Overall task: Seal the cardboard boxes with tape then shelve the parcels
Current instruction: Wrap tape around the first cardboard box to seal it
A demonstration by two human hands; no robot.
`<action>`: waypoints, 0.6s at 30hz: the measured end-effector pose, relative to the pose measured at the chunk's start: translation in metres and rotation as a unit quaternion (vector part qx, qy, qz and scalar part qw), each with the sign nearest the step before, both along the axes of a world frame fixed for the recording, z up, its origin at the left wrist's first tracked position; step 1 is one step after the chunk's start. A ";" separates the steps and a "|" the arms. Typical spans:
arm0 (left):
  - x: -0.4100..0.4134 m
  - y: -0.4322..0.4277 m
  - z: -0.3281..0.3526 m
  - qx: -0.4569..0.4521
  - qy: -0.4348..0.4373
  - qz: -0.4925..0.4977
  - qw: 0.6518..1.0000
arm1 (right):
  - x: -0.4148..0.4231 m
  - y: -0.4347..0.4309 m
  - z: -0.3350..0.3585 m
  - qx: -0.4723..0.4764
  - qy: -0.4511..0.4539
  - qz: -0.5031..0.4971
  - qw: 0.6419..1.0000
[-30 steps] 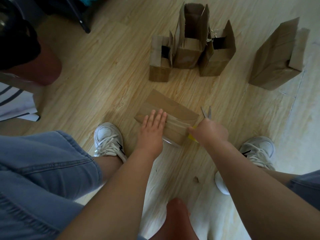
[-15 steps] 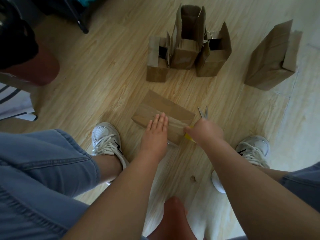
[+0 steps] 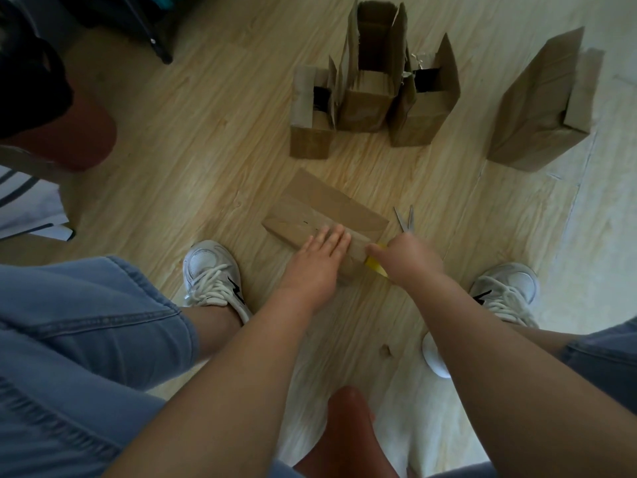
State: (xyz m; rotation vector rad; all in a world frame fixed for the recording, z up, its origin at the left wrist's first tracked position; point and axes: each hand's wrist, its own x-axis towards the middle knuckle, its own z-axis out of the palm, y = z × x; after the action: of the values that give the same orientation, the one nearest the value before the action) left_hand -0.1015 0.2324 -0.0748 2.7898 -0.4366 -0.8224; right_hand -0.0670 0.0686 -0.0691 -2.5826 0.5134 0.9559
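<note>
Now flat on the floor (image 3: 206,150): closed cardboard box (image 3: 327,205), left hand (image 3: 315,262) spread flat, pressing its top; right hand (image 3: 410,257) clenched round yellow-handled scissors (image 3: 405,220) at its right end. Probably light, stiff, slick where taped; best gripped by opposite side faces.

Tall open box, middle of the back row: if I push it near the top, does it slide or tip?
Probably tips: the tall open box stands narrow and high. Its raised flaps look thin and would likely bend first. The left neighbour box and right neighbour box may brace it sideways.
</note>
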 end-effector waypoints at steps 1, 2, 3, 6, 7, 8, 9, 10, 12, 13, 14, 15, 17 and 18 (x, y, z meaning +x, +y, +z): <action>-0.004 -0.002 -0.002 -0.003 -0.007 -0.015 1.000 | -0.001 0.000 -0.001 0.007 -0.002 -0.006 1.000; -0.007 -0.003 -0.005 -0.006 -0.010 -0.021 1.000 | -0.002 -0.001 -0.003 0.016 -0.004 -0.010 1.000; -0.009 -0.004 -0.008 -0.005 -0.009 -0.020 1.000 | -0.003 -0.002 -0.004 0.026 -0.007 -0.011 1.000; -0.005 -0.002 -0.013 0.016 -0.004 -0.041 0.999 | -0.008 -0.006 -0.004 0.051 -0.019 -0.013 0.998; -0.003 -0.001 -0.012 0.021 -0.005 -0.046 0.999 | -0.010 -0.007 -0.004 0.062 -0.025 -0.013 0.998; -0.001 -0.001 -0.012 0.022 -0.006 -0.044 0.999 | -0.010 -0.008 -0.003 0.073 -0.029 -0.012 0.997; 0.002 -0.001 -0.012 0.019 -0.007 -0.035 0.999 | -0.010 -0.010 -0.002 0.086 -0.031 -0.013 0.996; 0.006 -0.002 -0.011 0.015 -0.009 -0.023 1.000 | -0.010 -0.010 -0.001 0.101 -0.028 -0.014 0.994; 0.011 -0.004 -0.011 0.017 -0.018 -0.013 1.000 | -0.008 -0.013 0.000 0.137 -0.020 -0.019 0.990; 0.013 -0.004 -0.010 0.025 -0.022 -0.017 0.999 | -0.008 -0.014 0.000 0.154 -0.018 -0.029 0.988; 0.014 -0.006 -0.010 0.036 -0.026 -0.024 0.999 | -0.008 -0.016 0.000 0.168 -0.020 -0.047 0.985; 0.013 -0.008 -0.010 0.049 -0.028 -0.029 0.998 | -0.009 -0.019 0.000 0.180 -0.024 -0.068 0.981; 0.008 -0.011 -0.011 0.075 -0.033 -0.021 0.996 | -0.011 -0.023 -0.002 0.194 -0.034 -0.092 0.976; 0.007 -0.012 -0.012 0.081 -0.035 -0.010 0.996 | -0.013 -0.024 -0.002 0.194 -0.034 -0.087 0.976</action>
State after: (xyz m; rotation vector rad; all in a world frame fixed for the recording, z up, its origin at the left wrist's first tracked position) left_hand -0.0950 0.2200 -0.0872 2.9756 -0.4289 -0.7987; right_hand -0.0796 0.0450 -0.0715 -2.1731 0.4721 0.8136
